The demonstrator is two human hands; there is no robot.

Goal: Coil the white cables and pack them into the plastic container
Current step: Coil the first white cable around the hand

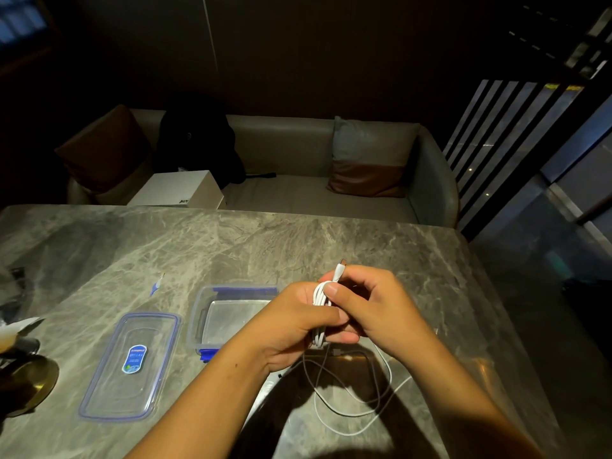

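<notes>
- Head view: the white cable, thin and smooth, is wound into a tight bundle held above the table, with its plug poking out of the top.
- The left hand curls round the bundle, and the right hand pinches it just under the plug.
- The rest of the cable trails down into loose loops on the grey, veined stone table.
- Just left of the hands sits the clear, rectangular plastic container, open, with blue clips.
- Its flat lid, bearing an oval blue label, lies further left.
</notes>
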